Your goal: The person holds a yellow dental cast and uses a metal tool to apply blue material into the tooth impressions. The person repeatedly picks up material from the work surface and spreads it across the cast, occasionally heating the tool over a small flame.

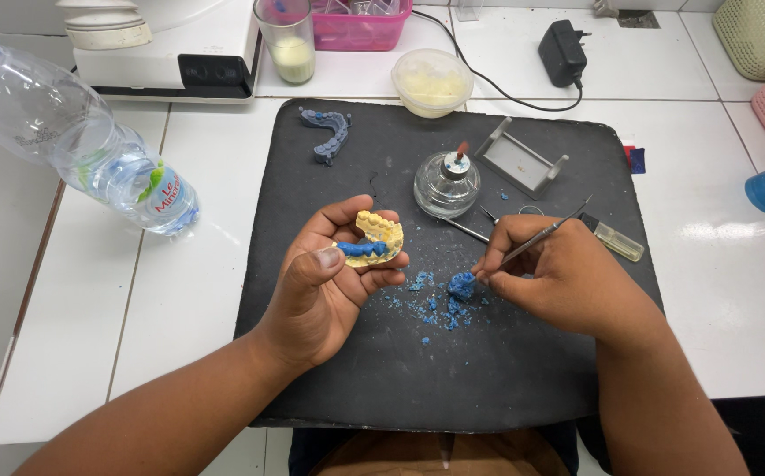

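Head view: left hand (325, 282) cradles yellow dental cast (377, 238); right hand (552, 275) grips metal tool (543, 234).

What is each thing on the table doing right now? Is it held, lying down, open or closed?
Left hand: holding the yellow tooth model, blue wax on it.
Right hand: gripping a thin metal tool, tip at the blue wax lump.
Blue wax crumbs: scattered on the black mat.
Glass burner: upright, no flame visible.
Grey tooth model: lying untouched.
Water bottle: lying on its side, capped.
Plastic tub: lid on.
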